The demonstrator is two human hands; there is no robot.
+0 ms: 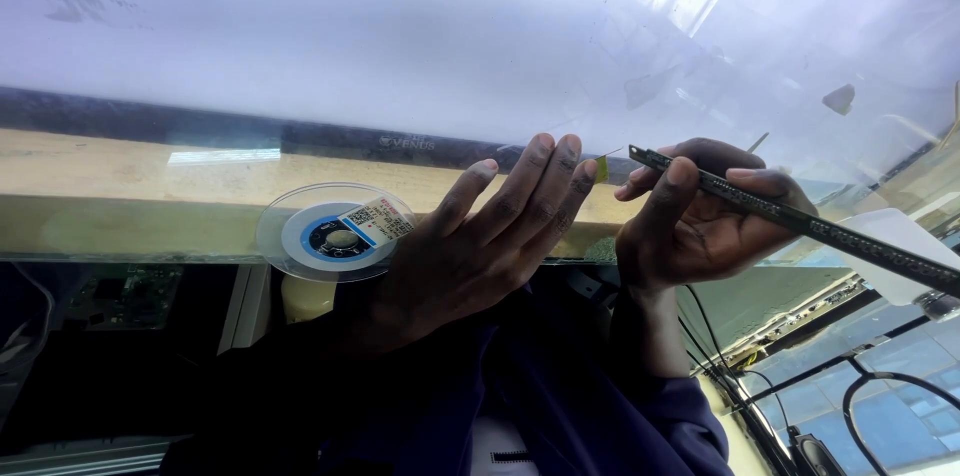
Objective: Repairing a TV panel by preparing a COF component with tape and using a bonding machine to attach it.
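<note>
My right hand [700, 221] pinches a thin dark strip [800, 221] like a pen, so its tip meets the left fingers. My left hand [480, 236] lies flat and open (holding nothing), just right of the clear reel [335, 233].

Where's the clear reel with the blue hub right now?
In the head view, the clear reel lies flat on the glass-topped bench, left of centre, just left of the left hand and apart from the right hand holding the dark strip.
</note>
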